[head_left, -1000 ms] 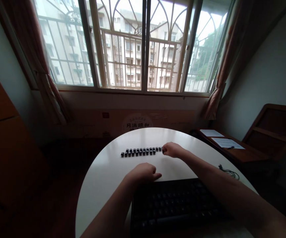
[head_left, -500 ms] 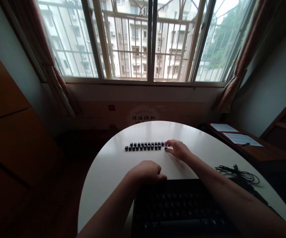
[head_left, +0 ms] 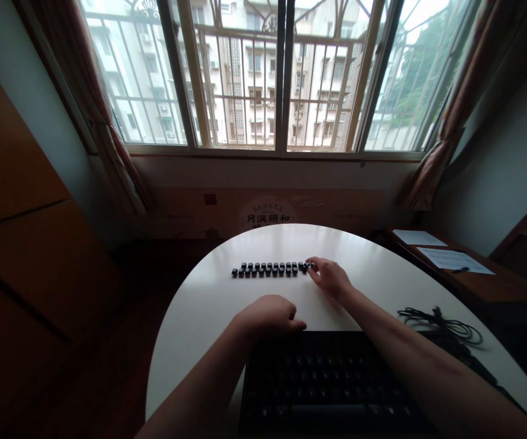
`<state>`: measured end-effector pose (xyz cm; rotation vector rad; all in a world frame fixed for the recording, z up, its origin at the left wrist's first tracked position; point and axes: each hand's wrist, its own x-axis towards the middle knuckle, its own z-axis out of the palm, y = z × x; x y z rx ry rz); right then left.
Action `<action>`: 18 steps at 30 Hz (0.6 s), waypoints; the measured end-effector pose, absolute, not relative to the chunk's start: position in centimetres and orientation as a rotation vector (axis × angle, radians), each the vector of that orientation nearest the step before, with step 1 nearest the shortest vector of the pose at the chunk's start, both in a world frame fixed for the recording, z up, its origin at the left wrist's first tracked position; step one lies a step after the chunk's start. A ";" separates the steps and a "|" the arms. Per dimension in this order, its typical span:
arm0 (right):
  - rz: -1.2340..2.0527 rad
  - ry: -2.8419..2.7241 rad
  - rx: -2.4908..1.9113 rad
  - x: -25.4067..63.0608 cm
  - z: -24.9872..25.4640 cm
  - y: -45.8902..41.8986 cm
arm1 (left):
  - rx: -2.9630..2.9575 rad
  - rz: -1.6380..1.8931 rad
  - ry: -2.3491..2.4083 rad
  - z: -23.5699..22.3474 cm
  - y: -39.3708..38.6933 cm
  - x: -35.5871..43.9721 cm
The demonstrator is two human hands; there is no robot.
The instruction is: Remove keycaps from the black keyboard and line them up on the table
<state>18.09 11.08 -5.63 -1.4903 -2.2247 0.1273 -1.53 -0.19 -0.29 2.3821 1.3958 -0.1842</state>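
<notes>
Two rows of small black keycaps (head_left: 267, 272) lie side by side on the white round table (head_left: 208, 311). At the right end of the rows, my right hand (head_left: 331, 277) has its thumb and fingertips closed round a black keycap (head_left: 305, 268). My left hand (head_left: 270, 314) rests on the table just beyond the far edge of a black keyboard (head_left: 331, 381). Its fingers curl under and its thumb points right, by that edge; whatever is inside the curl is hidden.
A coiled black cable (head_left: 441, 323) lies on the table at the right, beyond my right forearm. Further right, sheets of paper (head_left: 455, 260) and a dark pen (head_left: 461, 270) lie on a brown wooden surface. A barred window (head_left: 281, 79) with curtains is ahead.
The keycap at my right fingertips has shifted slightly away, up against the end of the rows. My right thumb has closed towards the fingers. My left hand stays put.
</notes>
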 end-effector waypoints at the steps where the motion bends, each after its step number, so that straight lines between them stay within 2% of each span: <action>1: 0.127 -2.228 -1.488 18.1 -5.7 11.1 | 2.383 -0.178 1.398 -0.3 -0.2 -1.5; 18: 0.138 -2.290 -1.496 17.7 -6.1 11.0 | 2.382 -0.203 1.422 -0.2 -0.1 -1.4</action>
